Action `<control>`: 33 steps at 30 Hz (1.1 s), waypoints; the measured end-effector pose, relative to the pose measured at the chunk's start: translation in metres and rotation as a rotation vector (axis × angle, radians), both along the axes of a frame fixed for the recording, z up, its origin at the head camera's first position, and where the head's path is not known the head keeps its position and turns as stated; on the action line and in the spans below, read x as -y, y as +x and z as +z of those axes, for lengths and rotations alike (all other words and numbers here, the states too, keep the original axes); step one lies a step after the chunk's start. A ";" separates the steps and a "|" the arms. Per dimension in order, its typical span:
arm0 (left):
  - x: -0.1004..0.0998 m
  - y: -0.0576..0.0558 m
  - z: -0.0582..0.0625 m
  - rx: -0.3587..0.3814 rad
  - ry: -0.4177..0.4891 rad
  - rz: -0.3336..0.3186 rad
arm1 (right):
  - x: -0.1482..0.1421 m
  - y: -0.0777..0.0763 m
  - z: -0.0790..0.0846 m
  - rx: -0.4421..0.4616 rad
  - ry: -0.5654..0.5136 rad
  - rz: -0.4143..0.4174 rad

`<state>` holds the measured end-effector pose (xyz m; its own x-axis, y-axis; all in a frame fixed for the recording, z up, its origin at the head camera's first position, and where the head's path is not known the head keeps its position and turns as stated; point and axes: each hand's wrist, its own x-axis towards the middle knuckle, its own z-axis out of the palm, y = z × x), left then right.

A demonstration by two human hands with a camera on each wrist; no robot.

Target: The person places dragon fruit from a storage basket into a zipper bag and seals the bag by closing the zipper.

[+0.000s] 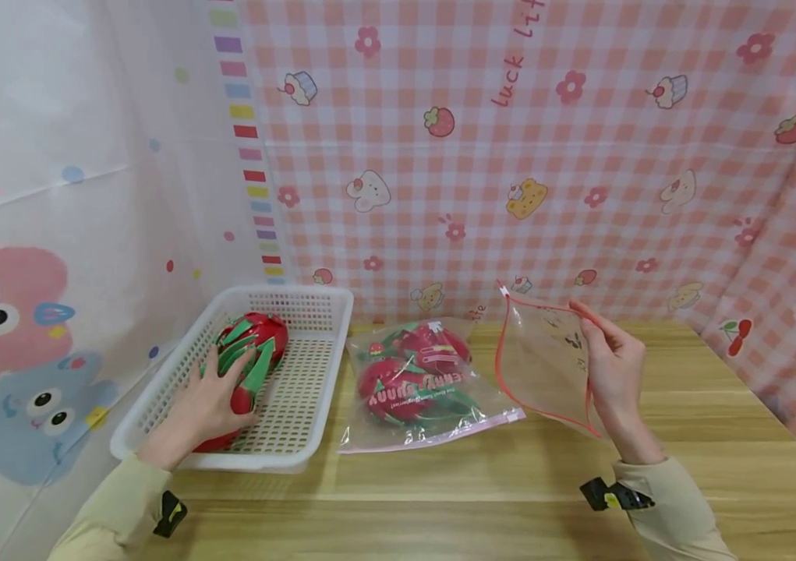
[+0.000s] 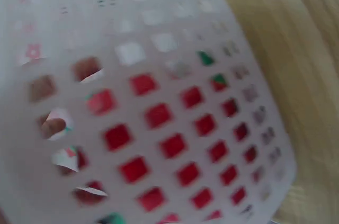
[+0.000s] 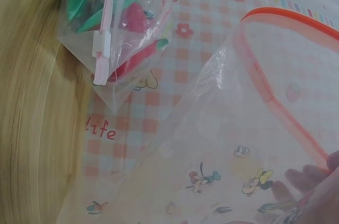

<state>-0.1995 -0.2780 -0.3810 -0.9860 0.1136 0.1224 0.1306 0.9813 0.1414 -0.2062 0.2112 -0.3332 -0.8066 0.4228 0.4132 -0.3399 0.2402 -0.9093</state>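
My left hand (image 1: 211, 397) reaches into the white plastic basket (image 1: 330, 366), its spread fingers and thumb gripping a red dragon fruit with green scales (image 1: 242, 400). A second dragon fruit (image 1: 273, 333) seems to lie just beyond it; the hand hides where they meet. Through the basket's holes the left wrist view shows red fruit (image 2: 135, 169). At the right, my right hand (image 1: 618, 366) pinches the edge of a clear slider bag (image 1: 538, 358) with a red zip strip, its mouth spread apart. Printed cartoon figures (image 3: 257, 181) show on that bag in the right wrist view.
Between the hands, a clear slider bag (image 1: 362, 428) with a pink strip lies on the wooden table (image 1: 398, 506), dragon fruits (image 1: 398, 389) inside it. Behind stands a pink checked cloth (image 1: 398, 156); a white printed cloth (image 1: 89, 257) hangs at the left.
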 end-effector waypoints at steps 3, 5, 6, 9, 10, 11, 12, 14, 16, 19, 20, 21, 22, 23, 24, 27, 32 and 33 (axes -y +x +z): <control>0.003 -0.001 -0.005 -0.029 0.010 -0.028 | -0.001 0.000 0.000 0.006 0.017 -0.001; 0.004 -0.001 -0.006 -0.042 0.010 -0.042 | -0.001 0.001 0.000 0.011 0.031 0.001; 0.004 -0.002 -0.007 -0.044 0.009 -0.043 | -0.001 0.001 0.000 0.014 0.033 0.002; 0.005 -0.004 -0.007 -0.057 0.006 -0.056 | -0.001 0.000 0.000 0.017 0.026 0.008; 0.005 -0.005 -0.007 -0.058 0.007 -0.055 | -0.001 0.000 0.000 0.015 0.016 0.009; 0.005 -0.005 -0.007 -0.059 0.011 -0.055 | -0.001 0.000 0.000 0.015 0.007 0.010; 0.005 -0.006 -0.007 -0.059 0.013 -0.054 | 0.000 -0.001 0.000 0.017 0.000 0.009; 0.004 -0.006 -0.006 -0.061 0.017 -0.050 | 0.000 -0.001 0.000 0.018 -0.014 0.008; 0.003 -0.005 -0.006 -0.068 0.016 -0.049 | 0.000 -0.001 0.000 0.022 -0.003 0.002; 0.001 -0.005 -0.007 -0.079 0.016 -0.045 | -0.001 -0.001 -0.001 0.025 0.008 0.001; 0.000 -0.005 -0.007 -0.083 0.014 -0.044 | -0.001 -0.002 -0.001 0.025 0.010 0.003; -0.001 -0.006 -0.007 -0.086 0.013 -0.045 | -0.002 -0.002 -0.001 0.026 0.014 0.004; -0.002 -0.006 -0.007 -0.086 0.014 -0.042 | -0.002 -0.002 -0.001 0.025 0.009 0.007; -0.002 -0.006 -0.007 -0.085 0.016 -0.039 | -0.002 -0.002 -0.001 0.026 0.010 0.009; -0.003 -0.006 -0.007 -0.086 0.015 -0.038 | -0.003 -0.002 -0.001 0.027 0.011 0.011; -0.004 -0.007 -0.007 -0.093 0.017 -0.040 | -0.003 -0.002 -0.002 0.031 0.020 0.010; -0.007 -0.006 -0.004 -0.111 0.001 -0.040 | -0.003 -0.002 -0.001 0.034 0.026 0.003; -0.007 -0.006 -0.003 -0.122 -0.006 -0.043 | -0.003 -0.001 -0.001 0.035 0.026 0.001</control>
<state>-0.2051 -0.2708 -0.3843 -0.9581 0.1562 0.2401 0.1881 0.9752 0.1163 -0.2075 0.2144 -0.3343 -0.8210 0.4114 0.3958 -0.3084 0.2638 -0.9140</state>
